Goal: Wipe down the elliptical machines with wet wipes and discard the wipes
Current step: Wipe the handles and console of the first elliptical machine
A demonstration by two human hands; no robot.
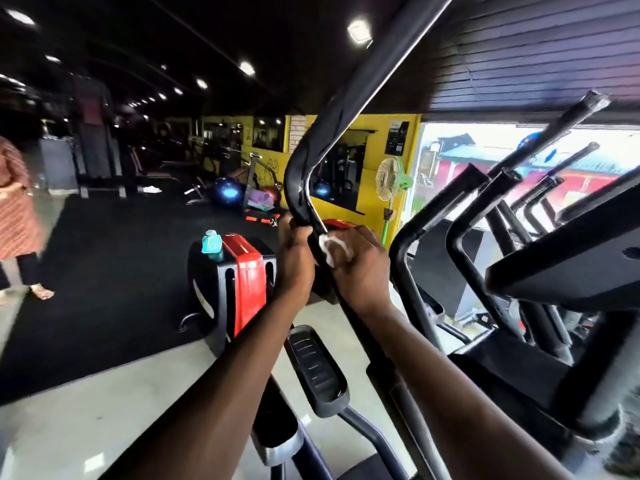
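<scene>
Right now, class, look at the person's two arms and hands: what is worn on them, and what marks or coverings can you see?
Nothing is worn. The left hand and right hand are bare, without gloves, rings or a watch. Both forearms are bare down to the picture's lower edge, with no sleeve, band or marking showing.

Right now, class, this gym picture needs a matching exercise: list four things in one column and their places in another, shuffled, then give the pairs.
Things:
1. white crumpled wet wipe
2. teal wipes packet
3. shiny blue exercise ball
4. cream pedestal fan with green back

Places:
A. by the yellow wall, near the window
B. on the dark floor far back
C. in the right hand, against the black handlebar
D. on top of the red-and-black machine housing

Pairs: 1-C, 2-D, 3-B, 4-A
</scene>
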